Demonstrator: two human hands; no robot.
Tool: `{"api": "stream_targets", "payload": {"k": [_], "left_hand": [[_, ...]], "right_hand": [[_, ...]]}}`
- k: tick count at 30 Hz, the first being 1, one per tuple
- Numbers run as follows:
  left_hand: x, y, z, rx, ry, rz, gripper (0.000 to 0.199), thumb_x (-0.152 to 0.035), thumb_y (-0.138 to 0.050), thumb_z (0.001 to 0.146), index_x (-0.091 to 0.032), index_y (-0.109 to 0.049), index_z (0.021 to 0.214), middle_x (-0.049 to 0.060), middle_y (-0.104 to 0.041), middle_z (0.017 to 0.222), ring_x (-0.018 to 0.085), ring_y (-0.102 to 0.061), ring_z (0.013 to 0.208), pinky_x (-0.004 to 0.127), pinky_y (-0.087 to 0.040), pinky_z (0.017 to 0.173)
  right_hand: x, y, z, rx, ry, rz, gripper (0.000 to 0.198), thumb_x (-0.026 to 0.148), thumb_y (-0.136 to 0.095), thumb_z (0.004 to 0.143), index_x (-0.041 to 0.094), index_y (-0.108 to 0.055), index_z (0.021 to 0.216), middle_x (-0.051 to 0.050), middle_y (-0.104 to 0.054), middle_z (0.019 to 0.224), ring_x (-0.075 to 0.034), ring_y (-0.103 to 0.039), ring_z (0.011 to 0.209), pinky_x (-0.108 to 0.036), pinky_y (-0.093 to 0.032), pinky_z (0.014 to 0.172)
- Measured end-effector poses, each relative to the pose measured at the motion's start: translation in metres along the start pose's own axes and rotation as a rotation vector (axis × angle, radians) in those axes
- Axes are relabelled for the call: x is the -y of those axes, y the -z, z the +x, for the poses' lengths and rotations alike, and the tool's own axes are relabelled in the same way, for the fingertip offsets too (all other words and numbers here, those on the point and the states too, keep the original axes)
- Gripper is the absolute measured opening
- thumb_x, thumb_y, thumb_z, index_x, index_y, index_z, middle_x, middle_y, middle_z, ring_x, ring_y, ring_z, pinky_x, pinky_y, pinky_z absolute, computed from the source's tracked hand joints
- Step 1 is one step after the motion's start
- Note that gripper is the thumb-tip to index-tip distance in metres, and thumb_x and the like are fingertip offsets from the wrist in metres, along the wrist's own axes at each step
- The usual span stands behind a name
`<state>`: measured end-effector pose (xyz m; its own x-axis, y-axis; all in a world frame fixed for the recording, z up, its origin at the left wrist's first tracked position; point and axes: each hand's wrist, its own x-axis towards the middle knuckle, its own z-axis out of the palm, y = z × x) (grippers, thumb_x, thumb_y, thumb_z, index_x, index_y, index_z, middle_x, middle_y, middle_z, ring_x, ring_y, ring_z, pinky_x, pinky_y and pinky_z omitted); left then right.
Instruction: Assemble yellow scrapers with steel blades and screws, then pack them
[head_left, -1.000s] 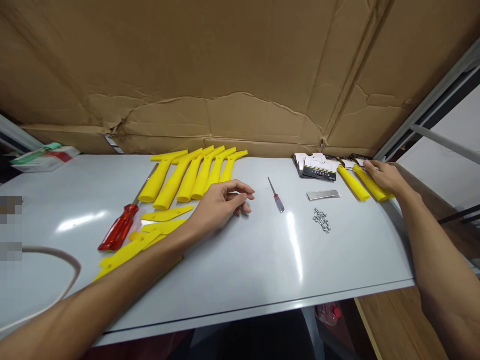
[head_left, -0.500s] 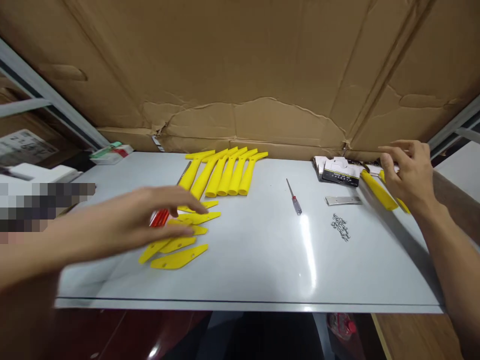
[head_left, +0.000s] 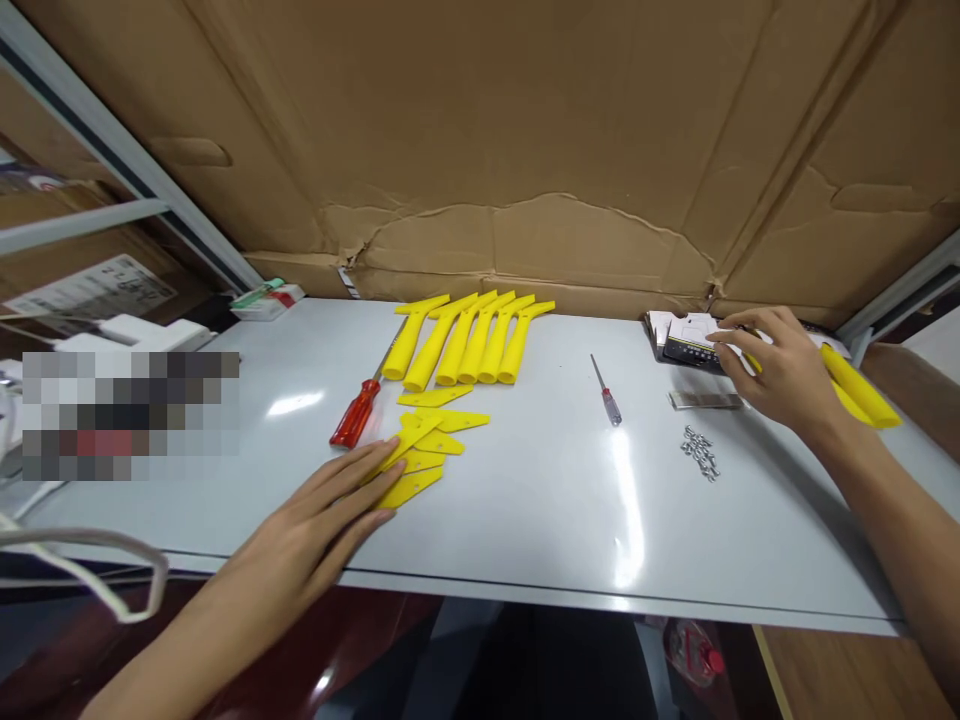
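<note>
My left hand (head_left: 341,500) lies with fingers stretched out on a loose pile of flat yellow plates with small holes (head_left: 420,487). Just beyond it is a red-handled screwdriver (head_left: 356,415), its shaft beside a row of yellow angled hollow handles (head_left: 472,345). Over at the right, my right hand (head_left: 780,365) hovers with curved, spread fingers beside black-and-white packets (head_left: 686,340). Some yellow shows between its fingers, and a yellow handle (head_left: 862,390) lies past its wrist side. Whether the right fingers touch anything is hard to see.
A thin metal blade strip (head_left: 705,400), a small heap of screws (head_left: 700,453) and a small clear-handled screwdriver (head_left: 609,400) lie on the white table (head_left: 540,500). Cardboard (head_left: 525,130) stands behind. White cables (head_left: 127,570) hang at the left edge.
My left hand has come down onto the yellow plates, shifting them, and the red screwdriver is uncovered. My right hand has moved left toward the packets. The view has turned slightly left.
</note>
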<state>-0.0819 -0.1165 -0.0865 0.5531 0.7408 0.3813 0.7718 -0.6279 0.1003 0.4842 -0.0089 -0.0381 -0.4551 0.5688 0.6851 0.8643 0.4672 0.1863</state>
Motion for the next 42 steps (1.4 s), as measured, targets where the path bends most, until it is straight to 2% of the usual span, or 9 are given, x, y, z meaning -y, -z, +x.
{"api": "stream_targets", "payload": {"k": [3,7,11,14,17,23,29,36,42], "left_hand": [[-0.002,-0.009,0.01,-0.066,-0.023,-0.076,0.052,-0.039,-0.054,0.105,-0.042,-0.048,0.156,-0.001,-0.056,0.157,0.029,-0.057,0.142,0.05,-0.047,0.123],[0.002,-0.001,0.021,-0.11,0.022,-0.125,0.047,-0.04,-0.058,0.102,-0.045,-0.056,0.148,0.0,-0.056,0.156,0.031,-0.055,0.142,0.054,-0.051,0.117],[0.029,0.01,0.039,-0.151,0.362,-0.043,0.041,-0.052,-0.054,0.099,-0.037,-0.065,0.136,0.005,-0.065,0.145,0.036,-0.059,0.135,0.059,-0.047,0.116],[0.055,0.008,0.059,-0.006,0.646,-0.073,0.066,-0.065,-0.054,0.091,-0.026,-0.059,0.143,0.012,-0.068,0.139,0.039,-0.068,0.119,0.057,-0.052,0.107],[0.071,0.003,0.075,0.099,0.761,-0.144,0.08,-0.065,-0.057,0.084,-0.02,-0.056,0.149,0.013,-0.07,0.136,0.035,-0.072,0.106,0.049,-0.056,0.099],[0.066,0.0,0.081,0.1,0.754,-0.206,0.075,-0.056,-0.06,0.076,-0.021,-0.063,0.142,0.01,-0.071,0.138,0.033,-0.072,0.109,0.042,-0.055,0.097],[0.069,0.008,0.108,0.074,0.756,-0.176,0.067,-0.062,-0.058,0.083,-0.02,-0.069,0.134,0.012,-0.073,0.132,0.032,-0.073,0.101,0.042,-0.055,0.093],[0.106,-0.014,0.186,0.07,0.772,-0.14,0.042,-0.055,-0.07,0.074,-0.016,-0.078,0.089,0.011,-0.076,0.085,0.03,-0.07,0.086,0.037,-0.051,0.079],[0.103,-0.02,0.192,0.0,0.838,-0.186,0.032,-0.045,-0.069,0.072,-0.016,-0.078,0.082,0.007,-0.074,0.076,0.026,-0.068,0.082,0.034,-0.048,0.074]], "right_hand": [[-0.001,-0.004,-0.003,0.065,-0.028,0.03,0.016,0.029,-0.06,0.1,0.024,-0.075,0.106,-0.011,-0.07,0.115,-0.03,-0.062,0.108,-0.05,-0.054,0.096],[0.0,-0.008,-0.005,0.126,-0.061,0.055,0.019,0.03,-0.058,0.101,0.027,-0.075,0.108,-0.01,-0.07,0.117,-0.031,-0.063,0.106,-0.052,-0.055,0.093],[0.002,-0.01,-0.004,0.129,-0.029,0.052,0.022,0.029,-0.055,0.102,0.023,-0.075,0.107,-0.012,-0.071,0.115,-0.031,-0.063,0.104,-0.051,-0.055,0.091],[0.004,-0.011,-0.004,0.129,-0.009,0.06,0.021,0.028,-0.056,0.101,0.022,-0.076,0.107,-0.012,-0.072,0.114,-0.031,-0.062,0.104,-0.05,-0.054,0.092],[0.004,-0.012,-0.004,0.133,-0.004,0.087,0.019,0.026,-0.058,0.1,0.023,-0.076,0.106,-0.012,-0.072,0.112,-0.03,-0.062,0.101,-0.05,-0.053,0.089],[0.007,-0.013,-0.004,0.153,0.014,0.096,0.019,0.025,-0.056,0.101,0.023,-0.075,0.102,-0.011,-0.072,0.109,-0.029,-0.061,0.099,-0.048,-0.051,0.087],[0.008,-0.014,-0.003,0.177,0.018,0.113,0.02,0.025,-0.055,0.101,0.022,-0.075,0.101,-0.011,-0.072,0.108,-0.029,-0.061,0.099,-0.049,-0.051,0.089],[0.008,-0.017,-0.004,0.176,0.029,0.126,0.02,0.025,-0.056,0.101,0.022,-0.075,0.098,-0.011,-0.073,0.108,-0.029,-0.062,0.099,-0.049,-0.052,0.089],[0.006,-0.016,-0.004,0.164,0.019,0.136,0.02,0.025,-0.057,0.1,0.022,-0.076,0.102,-0.012,-0.073,0.106,-0.03,-0.062,0.099,-0.05,-0.053,0.089]]}}
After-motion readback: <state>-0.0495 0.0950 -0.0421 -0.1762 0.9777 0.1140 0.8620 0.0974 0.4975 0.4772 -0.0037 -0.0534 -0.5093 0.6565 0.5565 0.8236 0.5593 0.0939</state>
